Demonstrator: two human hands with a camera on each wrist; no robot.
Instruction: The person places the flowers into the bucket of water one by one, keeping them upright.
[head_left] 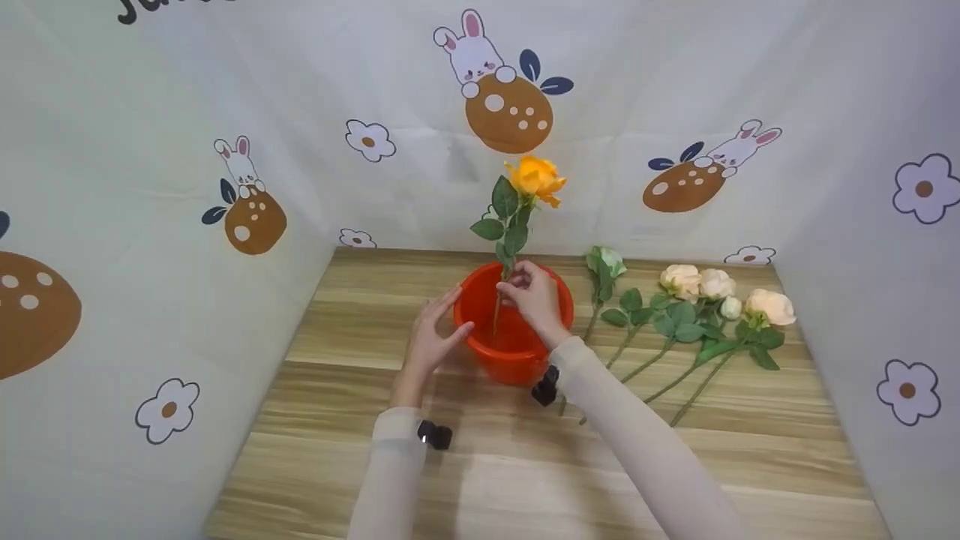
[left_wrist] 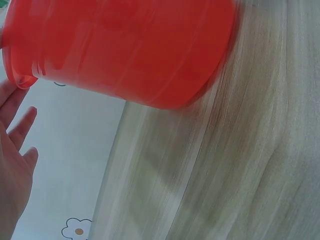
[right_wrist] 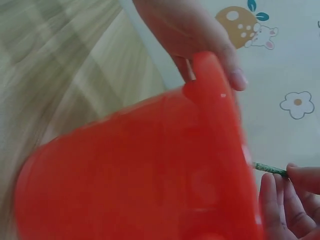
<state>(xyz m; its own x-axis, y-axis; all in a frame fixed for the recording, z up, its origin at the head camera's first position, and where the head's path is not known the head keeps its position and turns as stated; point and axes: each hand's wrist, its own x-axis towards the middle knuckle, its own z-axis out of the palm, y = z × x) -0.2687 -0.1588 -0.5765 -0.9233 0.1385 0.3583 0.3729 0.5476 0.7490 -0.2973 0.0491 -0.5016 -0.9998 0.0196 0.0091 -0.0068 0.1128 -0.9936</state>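
An orange-yellow rose (head_left: 537,180) with green leaves stands almost upright over a red bucket (head_left: 513,369). Its stem reaches down inside the rim. My right hand (head_left: 535,297) is above the bucket's opening and pinches the stem between thumb and fingers; the right wrist view shows a short piece of that green stem (right_wrist: 270,169) beside the rim. At the bucket's left side is my left hand (head_left: 433,336), its fingers extended and thumb spread along the rim. In the left wrist view the fingertips are partly cut off at the frame's edge.
To the right of the bucket several cut flowers lie on the wooden table (head_left: 360,330): a pale green one (head_left: 607,261) and peach roses, among them a large rose (head_left: 769,307) farthest right. A printed cloth (head_left: 420,202) with rabbits and flowers surrounds the table at the back and sides.
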